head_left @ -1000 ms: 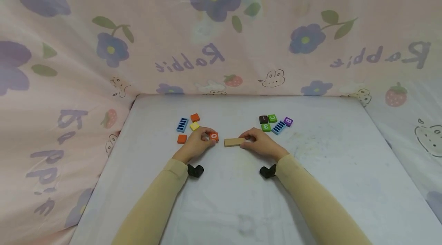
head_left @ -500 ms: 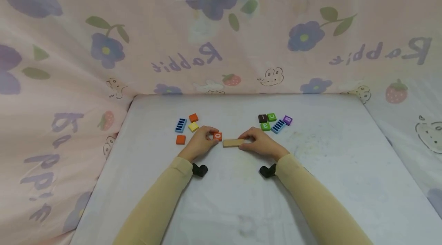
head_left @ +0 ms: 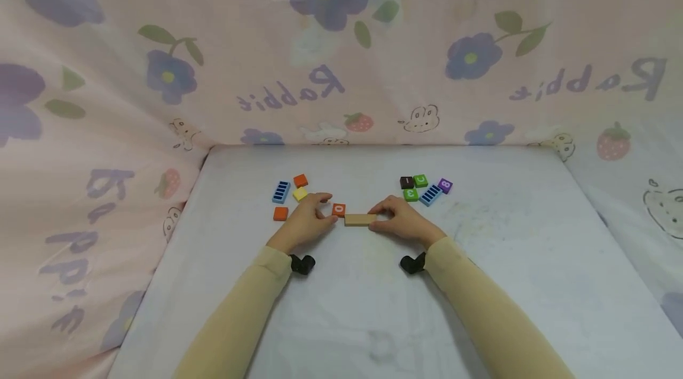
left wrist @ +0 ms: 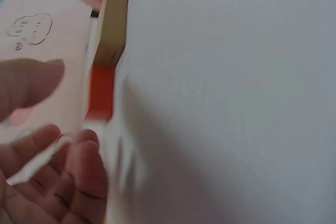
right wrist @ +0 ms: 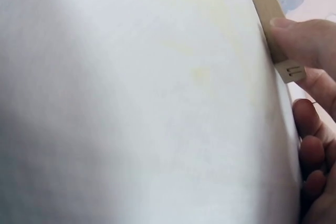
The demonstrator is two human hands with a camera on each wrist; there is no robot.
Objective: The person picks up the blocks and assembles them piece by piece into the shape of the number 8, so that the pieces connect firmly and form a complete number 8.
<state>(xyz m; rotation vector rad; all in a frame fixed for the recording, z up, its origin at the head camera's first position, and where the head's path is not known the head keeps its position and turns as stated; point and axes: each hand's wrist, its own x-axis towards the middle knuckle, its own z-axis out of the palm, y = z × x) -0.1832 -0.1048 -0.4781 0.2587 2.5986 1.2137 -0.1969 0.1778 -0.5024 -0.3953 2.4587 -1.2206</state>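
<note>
In the head view an orange tile with a white 0 lies against the left end of a plain wooden block. My left hand is just left of that tile, thumb and fingers spread apart around a gap. The left wrist view shows the orange tile standing free of the fingers, end to end with the wooden block. My right hand pinches the block's right end. A small mark shows on the end face of the wooden block in the right wrist view.
Left of the hands lie a blue slotted piece, a yellow tile and two orange tiles. At right are a dark tile, green tiles, a purple tile and another blue slotted piece. Patterned cloth walls the table.
My left hand brought the orange tile rightward to the wooden block, then let go of it and drew back slightly left. The right hand keeps its pinch on the block.
</note>
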